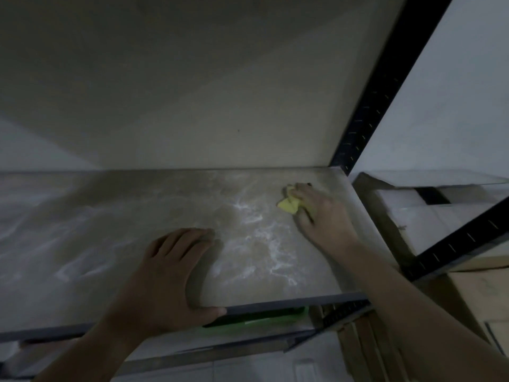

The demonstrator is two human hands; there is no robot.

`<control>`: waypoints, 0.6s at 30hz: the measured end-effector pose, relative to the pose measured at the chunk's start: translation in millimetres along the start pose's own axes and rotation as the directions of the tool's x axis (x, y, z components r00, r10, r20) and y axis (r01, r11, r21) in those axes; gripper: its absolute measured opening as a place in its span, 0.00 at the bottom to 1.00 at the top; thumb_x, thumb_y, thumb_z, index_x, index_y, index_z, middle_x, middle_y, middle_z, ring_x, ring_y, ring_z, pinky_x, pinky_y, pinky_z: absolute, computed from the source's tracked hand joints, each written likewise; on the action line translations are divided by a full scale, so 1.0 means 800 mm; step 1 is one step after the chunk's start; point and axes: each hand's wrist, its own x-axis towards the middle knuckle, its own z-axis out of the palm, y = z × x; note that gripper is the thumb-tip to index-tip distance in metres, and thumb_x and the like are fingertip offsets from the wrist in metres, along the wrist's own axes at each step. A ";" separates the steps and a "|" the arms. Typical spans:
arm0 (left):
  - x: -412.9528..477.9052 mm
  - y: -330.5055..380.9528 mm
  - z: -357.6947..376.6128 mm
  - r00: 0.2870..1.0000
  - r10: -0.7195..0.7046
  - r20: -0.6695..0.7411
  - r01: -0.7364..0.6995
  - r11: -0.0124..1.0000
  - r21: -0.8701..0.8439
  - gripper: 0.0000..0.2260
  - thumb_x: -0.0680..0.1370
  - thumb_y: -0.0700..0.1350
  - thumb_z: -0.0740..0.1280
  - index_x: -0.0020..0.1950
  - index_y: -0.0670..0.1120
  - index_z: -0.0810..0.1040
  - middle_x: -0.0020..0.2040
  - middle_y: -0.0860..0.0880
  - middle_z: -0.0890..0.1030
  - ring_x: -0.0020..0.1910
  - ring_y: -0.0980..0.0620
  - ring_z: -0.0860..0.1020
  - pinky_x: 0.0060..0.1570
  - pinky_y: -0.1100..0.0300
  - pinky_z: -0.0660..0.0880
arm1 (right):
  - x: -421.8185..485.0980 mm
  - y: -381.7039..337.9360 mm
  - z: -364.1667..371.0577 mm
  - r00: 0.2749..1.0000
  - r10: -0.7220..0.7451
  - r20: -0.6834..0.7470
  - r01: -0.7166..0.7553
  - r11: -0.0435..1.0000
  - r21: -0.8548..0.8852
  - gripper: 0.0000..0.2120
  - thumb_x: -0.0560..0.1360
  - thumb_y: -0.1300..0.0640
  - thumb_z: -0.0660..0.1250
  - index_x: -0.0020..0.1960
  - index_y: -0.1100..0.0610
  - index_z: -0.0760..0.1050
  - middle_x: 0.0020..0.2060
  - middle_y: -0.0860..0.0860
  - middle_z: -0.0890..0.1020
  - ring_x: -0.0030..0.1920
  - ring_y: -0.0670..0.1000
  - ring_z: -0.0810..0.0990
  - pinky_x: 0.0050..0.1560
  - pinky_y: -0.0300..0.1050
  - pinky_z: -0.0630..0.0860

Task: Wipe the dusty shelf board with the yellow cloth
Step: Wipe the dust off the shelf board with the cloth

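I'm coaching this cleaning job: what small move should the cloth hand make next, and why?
Probably drag the yellow cloth under the right hand toward the front edge, through the white dust streaks lying between it and the left hand, which rests flat on the shelf board.

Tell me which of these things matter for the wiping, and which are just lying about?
Job: yellow cloth, right hand pressing it, left hand resting on the shelf board.
Lying about: cardboard boxes, green item below, black rack post.
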 end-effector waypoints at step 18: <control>0.002 0.003 -0.002 0.999 -0.019 0.026 0.019 1.000 0.000 0.50 0.68 0.82 0.60 0.80 0.49 0.69 0.78 0.52 0.69 0.76 0.49 0.66 0.74 0.56 0.54 | 0.051 0.067 0.011 0.930 0.361 -0.075 -0.368 0.896 -0.247 0.19 0.74 0.57 0.66 0.65 0.52 0.76 0.63 0.55 0.76 0.61 0.59 0.74 0.62 0.49 0.71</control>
